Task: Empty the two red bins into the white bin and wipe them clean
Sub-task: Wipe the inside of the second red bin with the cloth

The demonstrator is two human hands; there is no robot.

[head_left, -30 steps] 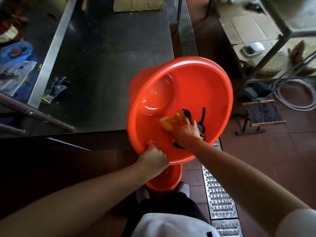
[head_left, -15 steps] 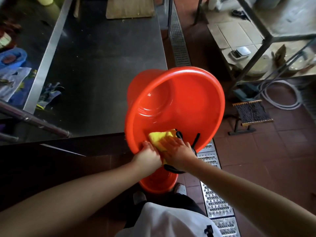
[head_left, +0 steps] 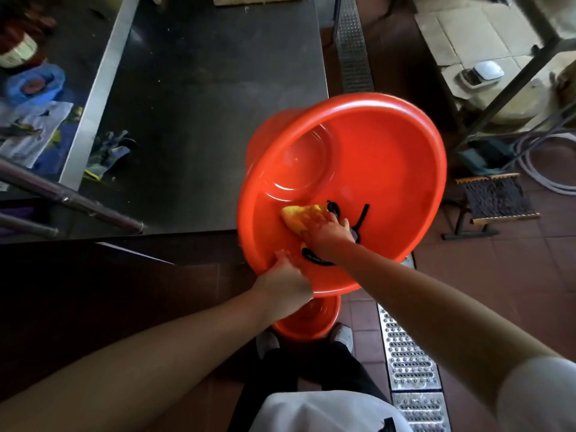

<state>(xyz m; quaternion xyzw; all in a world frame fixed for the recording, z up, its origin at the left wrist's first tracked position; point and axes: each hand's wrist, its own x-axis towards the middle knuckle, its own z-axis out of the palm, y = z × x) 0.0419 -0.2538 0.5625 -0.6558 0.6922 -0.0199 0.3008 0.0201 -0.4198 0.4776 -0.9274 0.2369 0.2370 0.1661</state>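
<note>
Red bin [head_left: 358, 145], large, tilted mouth toward me, held off the floor in front of both my hands. Risk: it hangs from one rim grip, so a hard push with the cloth could twist it loose, dropping it onto what sits below.

Second red bin [head_left: 307, 325], on the floor under my left hand, between my shoes; mostly hidden, so I cannot tell whether it is wiped.

White bin: not in view.

Left hand [head_left: 285, 283], fingers curled over the near rim, carrying the weight.

Right hand [head_left: 327, 233], inside the bin just beyond my left, fingers spread fairly flat, pressing the yellow cloth [head_left: 300, 215] on the inner wall. Risk: the cloth could slide out from under flat fingers.
</note>
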